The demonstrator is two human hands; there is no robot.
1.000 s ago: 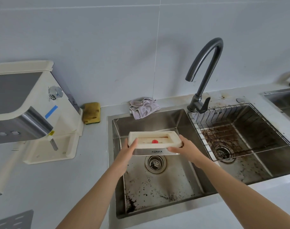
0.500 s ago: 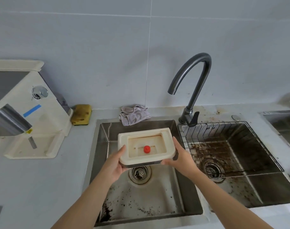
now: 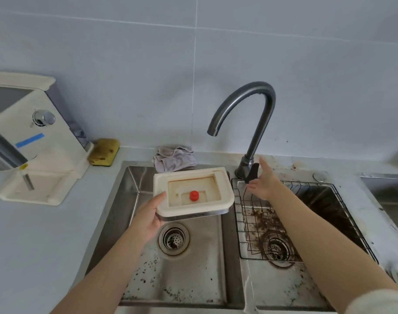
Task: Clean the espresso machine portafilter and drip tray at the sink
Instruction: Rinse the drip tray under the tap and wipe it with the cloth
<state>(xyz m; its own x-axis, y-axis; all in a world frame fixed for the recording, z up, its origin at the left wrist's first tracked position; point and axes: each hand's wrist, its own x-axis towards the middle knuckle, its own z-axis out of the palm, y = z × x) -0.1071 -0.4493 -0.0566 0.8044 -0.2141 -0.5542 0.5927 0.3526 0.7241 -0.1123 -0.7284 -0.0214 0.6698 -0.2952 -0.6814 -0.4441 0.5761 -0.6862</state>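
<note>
The left hand point(image 3: 148, 217) gripped the cream drip tray point(image 3: 193, 193) by its near-left corner, thumb over the rim and fingers under the base, and held it roughly level above the left basin of the sink point(image 3: 186, 273), just over the drain point(image 3: 173, 239). The right hand point(image 3: 265, 184) was open and held nothing, its fingers spread and reaching the dark lever point(image 3: 252, 173) at the foot of the faucet point(image 3: 247, 114); whether it actually touched the lever could not be told. No water ran from the spout.

The tray's recess showed brownish staining and a small red float point(image 3: 194, 196) stood in its middle. The spout ended a little above and right of the tray, so the rinse would likely go best if the tray were slid under the outlet first and tipped toward the drain, with the lever opened gently to avoid splashing. One hand on a corner was a weak hold for a wet tray; a second grip should help. A yellow sponge point(image 3: 104, 151) and a grey cloth point(image 3: 174, 158) lay on the desk behind the basin, within reach for scrubbing. The portafilter was not to be seen.
</note>
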